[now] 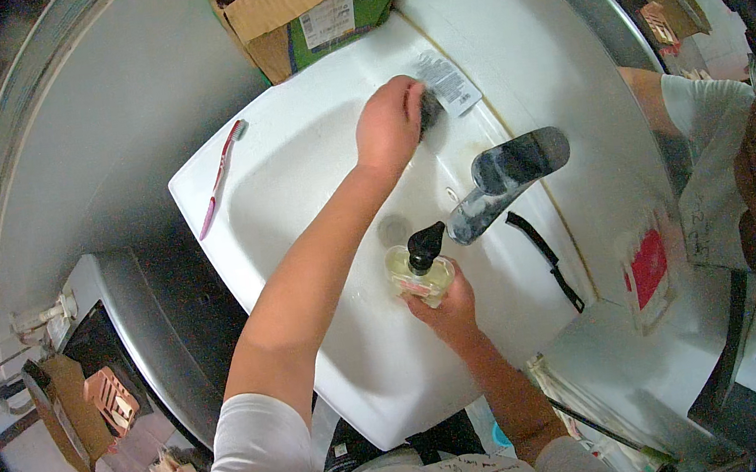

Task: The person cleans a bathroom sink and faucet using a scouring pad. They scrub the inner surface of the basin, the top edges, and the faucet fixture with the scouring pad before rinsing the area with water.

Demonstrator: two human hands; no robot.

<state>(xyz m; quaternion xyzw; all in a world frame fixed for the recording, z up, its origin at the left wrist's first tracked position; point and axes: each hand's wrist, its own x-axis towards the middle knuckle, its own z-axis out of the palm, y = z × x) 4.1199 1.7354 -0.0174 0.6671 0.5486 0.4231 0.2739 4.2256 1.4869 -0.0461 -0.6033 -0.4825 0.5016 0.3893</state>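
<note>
My left hand (389, 125) is closed on a dark grey scrubber (429, 111) at the far rim of the white sink (264, 179); most of the scrubber is hidden behind my fingers. Right beside it a silver-white packet (449, 83) lies on the ledge. Lower down, my right hand (450, 310) grips a clear pump bottle (422, 279) of pale yellow liquid with a black pump head. It is held over the basin, close to the drain. To the right of the bottle stands the faucet (507, 179), its dark metal marked with whitish smears.
A red toothbrush (222, 179) rests on the left rim. A black comb (544, 259) lies on the right ledge, below the faucet. Behind the sink stands an open green cardboard box (279, 23). A mirror (713, 151) borders the right side, and a pink soap dish (112, 400) sits at lower left.
</note>
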